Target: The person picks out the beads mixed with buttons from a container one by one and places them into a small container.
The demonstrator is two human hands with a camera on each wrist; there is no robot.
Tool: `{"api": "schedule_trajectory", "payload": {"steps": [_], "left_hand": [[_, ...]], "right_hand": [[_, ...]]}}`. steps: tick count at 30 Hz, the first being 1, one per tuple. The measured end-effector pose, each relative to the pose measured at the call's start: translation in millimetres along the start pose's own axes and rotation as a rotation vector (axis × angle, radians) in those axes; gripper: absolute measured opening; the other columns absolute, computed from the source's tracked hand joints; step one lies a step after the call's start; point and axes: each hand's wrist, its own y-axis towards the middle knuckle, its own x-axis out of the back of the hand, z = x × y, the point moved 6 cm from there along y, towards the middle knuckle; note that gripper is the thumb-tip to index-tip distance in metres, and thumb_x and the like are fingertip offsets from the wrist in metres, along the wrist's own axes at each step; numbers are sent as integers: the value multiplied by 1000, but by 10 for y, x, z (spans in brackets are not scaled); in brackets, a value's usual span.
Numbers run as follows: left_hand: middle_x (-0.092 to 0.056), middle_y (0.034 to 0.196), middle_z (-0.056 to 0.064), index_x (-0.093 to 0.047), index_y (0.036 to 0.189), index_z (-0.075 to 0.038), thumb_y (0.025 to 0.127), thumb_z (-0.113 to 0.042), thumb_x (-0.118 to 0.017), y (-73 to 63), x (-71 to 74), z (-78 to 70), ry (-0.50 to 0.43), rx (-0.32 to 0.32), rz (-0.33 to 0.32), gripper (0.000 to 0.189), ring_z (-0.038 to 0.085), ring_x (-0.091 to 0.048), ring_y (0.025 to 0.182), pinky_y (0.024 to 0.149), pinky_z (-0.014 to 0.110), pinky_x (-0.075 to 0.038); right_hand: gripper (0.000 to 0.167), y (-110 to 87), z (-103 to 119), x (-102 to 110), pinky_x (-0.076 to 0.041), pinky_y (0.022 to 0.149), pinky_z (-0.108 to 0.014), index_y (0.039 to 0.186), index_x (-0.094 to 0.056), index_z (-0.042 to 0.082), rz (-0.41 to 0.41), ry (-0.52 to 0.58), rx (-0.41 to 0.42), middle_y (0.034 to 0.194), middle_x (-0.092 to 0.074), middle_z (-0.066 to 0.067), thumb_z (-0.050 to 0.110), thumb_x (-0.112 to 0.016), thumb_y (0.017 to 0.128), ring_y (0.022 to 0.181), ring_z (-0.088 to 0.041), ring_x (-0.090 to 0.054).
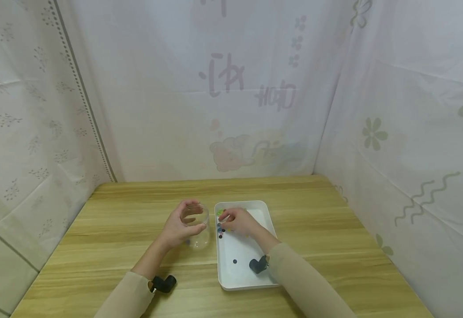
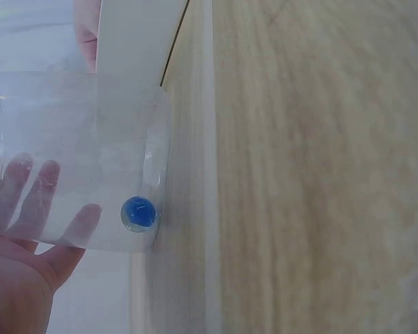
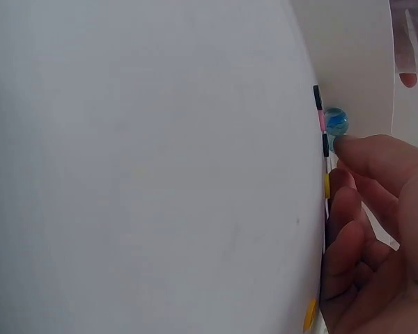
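My left hand (image 1: 177, 225) grips a clear plastic jar (image 1: 200, 236), thumb and fingers around its upper part. A blue marble (image 2: 138, 213) lies at the jar's bottom. Over the left side of a white tray (image 1: 243, 276), my right hand (image 1: 239, 221) has its fingers curled down. In the right wrist view its thumb and index finger pinch a bluish glass marble, mostly hidden by the thumb tip. Another blue-streaked marble (image 3: 336, 121) sits just beyond it against the tray wall. Small flat black, pink and yellow pieces (image 3: 327, 186) lie near the fingers.
One dark round piece (image 1: 235, 261) lies apart in the tray's front half. Greenish items (image 1: 220, 212) are at its far left corner. Everything stands on a wood-grain table (image 1: 136, 198), with printed curtains (image 1: 167, 132) behind and at both sides.
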Motion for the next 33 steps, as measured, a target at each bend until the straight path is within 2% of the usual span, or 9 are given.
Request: {"api": "schedule_trajectory", "payload": {"steps": [14, 24, 33], "left_hand": [[-64, 147, 25, -49, 150, -6, 93, -13, -86, -5, 4, -2, -4, -12, -1, 69, 47, -59, 141, 118, 69, -49], [-65, 146, 23, -49, 151, -6, 92, -13, -86, 2, 8, 1, 10, -11, -11, 70, 45, -60, 140, 117, 69, -50], [-65, 147, 23, -49, 151, -7, 93, -14, -87, 17, 1, -2, 17, -4, -4, 70, 45, -60, 141, 118, 68, -50]], "right_hand": [[17, 21, -3, -15, -49, 75, -29, 114, -84, 22, -7, -71, -3, 93, -72, 1, 20, -83, 97, 84, -16, -60], [16, 40, -18, -15, -47, 73, -28, 113, -86, 22, -7, -84, 13, 91, -71, 2, 20, -80, 98, 83, -15, -58], [16, 22, 19, 27, -48, 71, -28, 114, -84, 18, -15, -26, 32, 90, -70, 1, 21, -82, 98, 81, -14, -59]]}}
